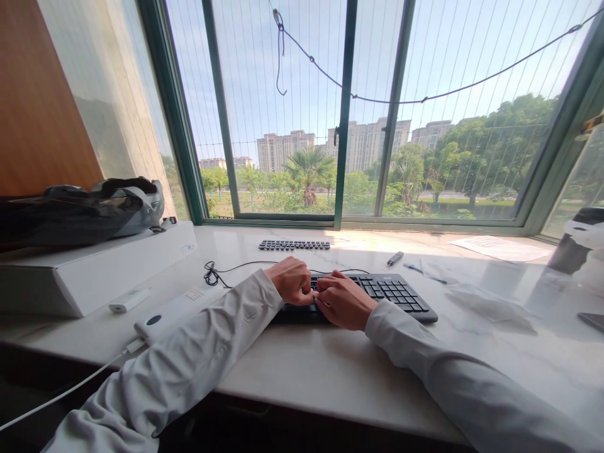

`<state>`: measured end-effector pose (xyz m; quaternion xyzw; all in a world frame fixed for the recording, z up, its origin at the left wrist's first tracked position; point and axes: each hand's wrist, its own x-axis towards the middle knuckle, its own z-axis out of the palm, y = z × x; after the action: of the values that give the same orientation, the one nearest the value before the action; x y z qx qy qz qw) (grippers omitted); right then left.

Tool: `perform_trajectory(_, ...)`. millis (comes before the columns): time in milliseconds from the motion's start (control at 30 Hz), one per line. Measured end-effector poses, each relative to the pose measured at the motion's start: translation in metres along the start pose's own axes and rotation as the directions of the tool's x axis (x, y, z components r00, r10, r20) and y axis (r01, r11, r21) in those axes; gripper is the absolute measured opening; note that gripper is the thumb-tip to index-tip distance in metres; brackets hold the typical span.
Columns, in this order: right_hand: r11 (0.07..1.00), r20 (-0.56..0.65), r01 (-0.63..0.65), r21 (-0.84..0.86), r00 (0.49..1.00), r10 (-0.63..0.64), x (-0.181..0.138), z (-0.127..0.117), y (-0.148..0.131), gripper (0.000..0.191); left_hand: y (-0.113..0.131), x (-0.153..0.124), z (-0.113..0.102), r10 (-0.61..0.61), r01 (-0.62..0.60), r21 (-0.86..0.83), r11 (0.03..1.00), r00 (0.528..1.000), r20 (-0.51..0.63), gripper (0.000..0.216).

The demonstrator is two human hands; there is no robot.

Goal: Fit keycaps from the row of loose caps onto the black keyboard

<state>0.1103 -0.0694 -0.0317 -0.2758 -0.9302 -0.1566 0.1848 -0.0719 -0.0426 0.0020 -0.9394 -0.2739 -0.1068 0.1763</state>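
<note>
A black keyboard (391, 292) lies on the pale marble sill (330, 365), its cable (221, 272) looping off to the left. Both my hands rest on its left half. My left hand (292, 280) is curled with the knuckles up and the fingertips pressed down on the keys. My right hand (343, 301) lies next to it, and its fingertips meet the left hand's fingertips over the same spot. Whether either hand pinches anything is hidden by the fingers. Behind the keyboard, rows of loose dark keycaps (294, 245) are laid out on the sill.
A small dark tool (395, 258) and a blue pen (415, 268) lie to the right behind the keyboard. At left are a white box (94, 270) with a dark bag (70, 214) on it, a white power bank (174, 311) and a small white stick (128, 300). Paper (500, 248) lies at far right.
</note>
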Motion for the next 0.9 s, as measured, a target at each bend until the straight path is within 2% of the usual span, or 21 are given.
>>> perform_trajectory(167,1.0,-0.038,-0.013,0.022,0.999,0.014,-0.003,0.001,0.006,0.033,-0.003,-0.005,0.002,0.054,-0.054,-0.008,0.998,0.997,-0.058,0.029)
perform_trajectory(233,0.999,-0.052,-0.025,0.029,0.998,0.027,-0.005,0.001,0.008,0.031,-0.007,-0.008,0.003,0.036,-0.037,-0.01,0.999,0.995,-0.088,0.026)
perform_trajectory(400,0.992,-0.128,-0.119,0.035,0.984,0.122,-0.005,0.0,0.01,0.031,-0.017,-0.011,0.007,-0.195,0.207,0.05,0.977,0.965,-0.174,0.031)
perform_trajectory(533,0.988,-0.116,-0.132,0.081,0.983,0.141,-0.005,0.002,0.009,0.03,-0.022,-0.008,0.013,-0.356,0.369,0.069,0.927,0.922,-0.15,0.033)
perform_trajectory(633,0.987,-0.069,-0.121,0.108,0.989,0.129,-0.006,0.005,0.008,0.029,-0.027,-0.007,0.017,-0.458,0.47,0.087,0.878,0.879,-0.129,0.039)
perform_trajectory(767,0.982,-0.061,-0.146,0.122,0.986,0.154,-0.008,0.005,0.008,0.03,-0.035,-0.008,0.022,-0.618,0.629,0.113,0.769,0.777,-0.116,0.042)
perform_trajectory(900,0.978,-0.053,-0.168,0.124,0.983,0.175,-0.008,0.005,0.008,0.03,-0.044,-0.01,0.025,-0.718,0.724,0.124,0.679,0.69,-0.096,0.042)
